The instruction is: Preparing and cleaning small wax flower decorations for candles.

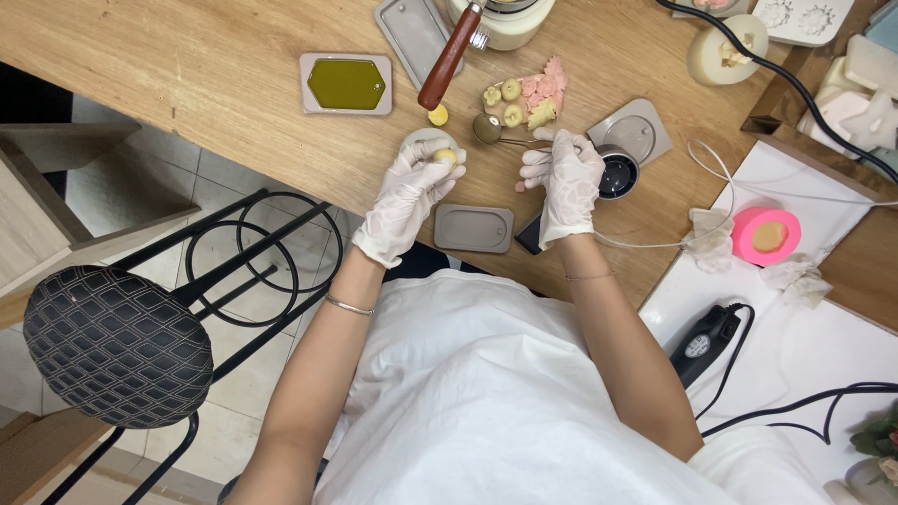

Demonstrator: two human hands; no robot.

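Near the table's [187, 56] front edge, the left hand [407, 192] grips a yellow piece [445, 155] over a small mould [421, 140]. The right hand [569, 178] pinches a spoon [500, 136], probably. Several finished casts [526, 98] lie behind; a filled green mould [346, 83] sits unemptied.

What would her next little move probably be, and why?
Probably bringing the small spoon in the right hand across to the round mould the left hand steadies: a yellow piece sits at those fingertips, and the spoon's bowl lies just beside it.

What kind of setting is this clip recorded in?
Probably a home craft bench for casting wax or soap: a filled hexagonal mould, small flower-shaped castings and a pink round mould lie on the wooden table.
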